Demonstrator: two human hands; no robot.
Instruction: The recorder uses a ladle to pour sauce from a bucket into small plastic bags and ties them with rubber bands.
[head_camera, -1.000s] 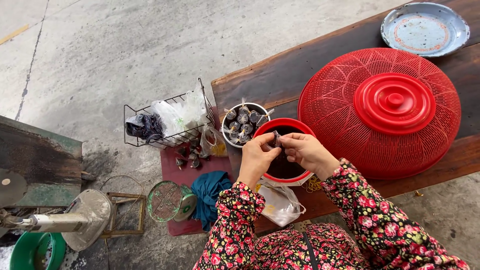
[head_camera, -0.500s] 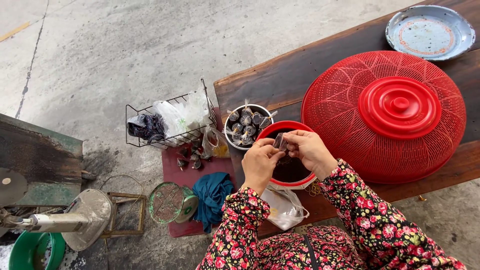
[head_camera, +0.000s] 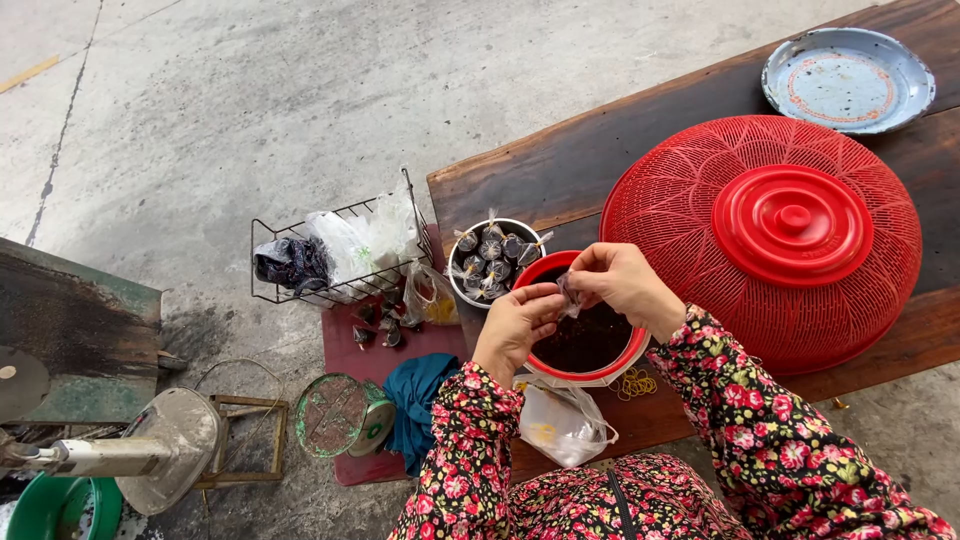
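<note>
Carefully, I pinch the small bag (head_camera: 569, 296) with both left hand (head_camera: 515, 325) and right hand (head_camera: 625, 285), twisting its neck tight over the red bowl (head_camera: 548, 368) at six o'clock.

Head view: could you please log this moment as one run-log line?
left hand and right hand: pinch small clear bag | over: red bowl of dark contents | beside: metal bowl of tied bags
</note>
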